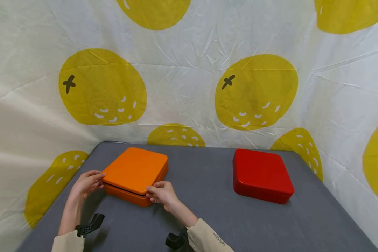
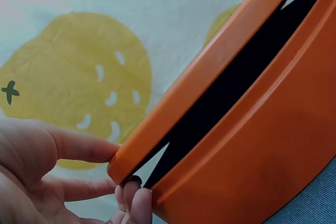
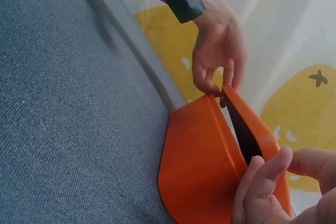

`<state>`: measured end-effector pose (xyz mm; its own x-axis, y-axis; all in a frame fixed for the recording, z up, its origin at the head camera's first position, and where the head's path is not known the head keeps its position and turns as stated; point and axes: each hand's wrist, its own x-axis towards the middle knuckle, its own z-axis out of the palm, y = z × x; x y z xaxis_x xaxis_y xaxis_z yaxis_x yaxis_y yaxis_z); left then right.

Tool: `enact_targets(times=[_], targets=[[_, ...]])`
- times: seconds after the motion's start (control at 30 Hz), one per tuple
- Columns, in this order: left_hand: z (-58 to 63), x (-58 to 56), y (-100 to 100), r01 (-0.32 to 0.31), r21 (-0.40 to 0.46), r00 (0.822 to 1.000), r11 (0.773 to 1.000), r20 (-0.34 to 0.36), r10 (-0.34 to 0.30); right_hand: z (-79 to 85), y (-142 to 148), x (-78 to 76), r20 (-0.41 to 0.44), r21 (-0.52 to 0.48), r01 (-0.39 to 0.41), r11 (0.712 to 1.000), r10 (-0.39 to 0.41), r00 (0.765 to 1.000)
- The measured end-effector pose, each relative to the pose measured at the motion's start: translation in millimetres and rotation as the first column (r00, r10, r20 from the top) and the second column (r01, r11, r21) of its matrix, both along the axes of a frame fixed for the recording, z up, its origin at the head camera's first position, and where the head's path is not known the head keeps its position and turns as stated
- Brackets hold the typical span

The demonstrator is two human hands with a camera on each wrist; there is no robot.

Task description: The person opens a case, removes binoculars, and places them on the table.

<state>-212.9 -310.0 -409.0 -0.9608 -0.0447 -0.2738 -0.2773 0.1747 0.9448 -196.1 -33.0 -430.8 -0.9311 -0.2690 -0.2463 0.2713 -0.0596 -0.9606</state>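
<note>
The right hand (image 1: 164, 194) pinches the hard-looking orange lid (image 2: 210, 80) at 5 o'clock on the glossy orange rounded-square box (image 1: 134, 170); the left hand's (image 1: 87, 182) grip pinches it at 9. The box sits at 8 o'clock on the grey surface (image 1: 208, 182). Uneven lifting could twist the lid; a slipping grip could drop it onto fingertips. The glossy red rounded-square box (image 1: 261, 173) rests at 4 o'clock, well apart.

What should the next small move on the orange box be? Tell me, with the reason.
Probably raise the orange lid a little higher, evenly on both sides: the left grip and right grip hold its near corners, and a dark gap shows between its near edge and the base.
</note>
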Motion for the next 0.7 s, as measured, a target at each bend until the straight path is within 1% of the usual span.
enact_targets(times=[0.17, 0.27, 0.7], targets=[[0.6, 0.6, -3.5, -0.001, 0.099, 1.0, 0.995, 0.008, 0.0, 0.9, 0.4, -1.4, 0.003, -0.011, 0.001, 1.0, -0.001, 1.0], [1.0, 0.8, -4.3, 0.003, 0.118, 1.0, 0.993, 0.012, -0.005, 0.8, 1.8, -2.0, 0.002, -0.024, 0.002, 1.0, -0.002, 1.0], [7.3, 1.9, -0.4, 0.038, 0.105, 0.999, 0.994, 0.026, -0.041, 2.8, 14.2, -8.9, 0.0, -0.065, -0.01, 0.998, 0.01, 1.0]])
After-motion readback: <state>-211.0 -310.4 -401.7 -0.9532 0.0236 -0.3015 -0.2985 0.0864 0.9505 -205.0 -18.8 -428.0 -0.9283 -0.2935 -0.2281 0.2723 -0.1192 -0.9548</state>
